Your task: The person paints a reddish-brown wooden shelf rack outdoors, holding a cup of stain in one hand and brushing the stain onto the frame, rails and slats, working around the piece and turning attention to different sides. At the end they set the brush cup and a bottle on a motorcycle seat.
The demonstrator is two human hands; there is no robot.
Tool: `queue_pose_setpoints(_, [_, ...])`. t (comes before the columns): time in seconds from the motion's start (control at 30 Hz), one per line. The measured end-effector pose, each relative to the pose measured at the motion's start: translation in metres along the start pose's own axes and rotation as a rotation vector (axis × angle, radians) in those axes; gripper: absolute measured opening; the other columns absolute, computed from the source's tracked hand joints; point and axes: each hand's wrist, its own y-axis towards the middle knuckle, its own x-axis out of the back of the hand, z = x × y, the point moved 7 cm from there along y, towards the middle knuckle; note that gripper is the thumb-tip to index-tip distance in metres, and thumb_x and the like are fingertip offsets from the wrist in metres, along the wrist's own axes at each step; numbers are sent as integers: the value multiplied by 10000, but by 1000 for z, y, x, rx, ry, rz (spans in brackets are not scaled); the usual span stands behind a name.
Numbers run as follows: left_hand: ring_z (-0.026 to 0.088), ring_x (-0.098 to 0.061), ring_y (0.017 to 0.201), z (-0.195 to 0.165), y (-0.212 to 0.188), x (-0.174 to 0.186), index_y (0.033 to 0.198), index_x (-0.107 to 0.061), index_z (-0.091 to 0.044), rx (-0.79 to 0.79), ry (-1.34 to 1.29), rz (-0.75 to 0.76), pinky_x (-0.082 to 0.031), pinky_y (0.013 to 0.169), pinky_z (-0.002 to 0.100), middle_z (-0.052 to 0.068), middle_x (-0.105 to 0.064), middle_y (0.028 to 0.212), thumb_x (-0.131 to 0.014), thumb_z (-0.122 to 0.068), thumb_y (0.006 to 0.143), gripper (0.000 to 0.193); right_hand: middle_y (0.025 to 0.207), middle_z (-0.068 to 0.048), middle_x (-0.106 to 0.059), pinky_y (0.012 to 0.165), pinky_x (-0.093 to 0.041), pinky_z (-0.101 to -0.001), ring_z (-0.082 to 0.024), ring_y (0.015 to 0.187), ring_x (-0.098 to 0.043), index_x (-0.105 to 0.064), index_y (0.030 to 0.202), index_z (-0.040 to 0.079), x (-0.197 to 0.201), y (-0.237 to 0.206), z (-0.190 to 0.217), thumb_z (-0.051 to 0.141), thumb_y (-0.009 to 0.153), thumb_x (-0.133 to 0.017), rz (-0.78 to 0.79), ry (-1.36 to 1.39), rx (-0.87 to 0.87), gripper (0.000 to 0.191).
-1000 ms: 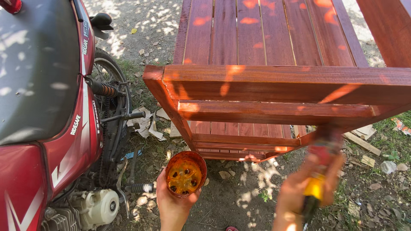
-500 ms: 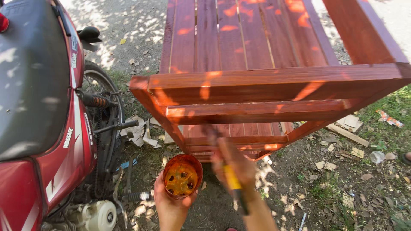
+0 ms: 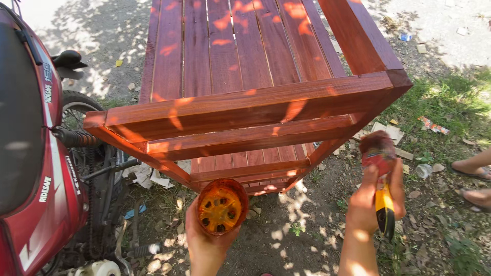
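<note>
While gripped in the closed fingers (image 3: pixel 396 179) of the right hand (image 3: pixel 373 202), paintbrush (image 3: pixel 379 168) held upright at the near right, yellow handle down, stained bristles just off the bench's near right corner. Left hand (image 3: pixel 207 240) wrapped around a small orange cup (image 3: pixel 221 206) of stain, near centre, below the red-brown wooden bench (image 3: pixel 245 102). Red motorcycle (image 3: pixel 36 153) parked at left. Someone else's feet (image 3: pixel 473 179) on grass, far right edge.
</note>
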Motion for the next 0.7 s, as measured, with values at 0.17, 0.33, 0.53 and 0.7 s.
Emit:
queue_pose_setpoints(0.17, [256, -676, 1149, 28, -7, 13, 1379, -423, 18, 148, -163, -83, -595, 957, 383, 150, -620, 1266, -896, 57, 508, 991, 1049, -242, -713, 867, -490, -426, -336, 936, -627, -599, 1471, -126, -32, -26, 25, 96, 968, -807, 42, -498, -152, 587])
queue_pose_setpoints(0.33, [247, -654, 1207, 47, -8, 43, 1424, -392, -3, 95, -369, -147, -605, 982, 374, 139, -579, 1330, -870, 32, 574, 976, 1345, -179, -701, 877, -591, -269, -132, 1028, -700, -564, 1477, -48, -89, -76, 100, 136, 1067, -709, 90, 75, -162, 473])
queue_pose_setpoints(0.53, [261, -621, 1186, 76, -1, 119, 1373, -470, -22, 169, 85, -301, -537, 989, 373, 141, -562, 1282, -934, -14, 495, 993, 1240, -159, -741, 819, -589, -261, -92, 915, -696, -539, 1500, -9, -142, -113, 188, 141, 1046, -731, 184, 83, -165, 515])
queue_pose_setpoints(0.7, [244, -649, 1173, 98, -3, 156, 1370, -463, -37, 253, 37, -367, -549, 974, 376, 115, -588, 1278, -928, -40, 507, 981, 881, -54, -774, 573, -524, -247, -67, 623, -648, -558, 1485, 71, -188, -178, 215, 149, 960, -763, 336, 94, -209, 569])
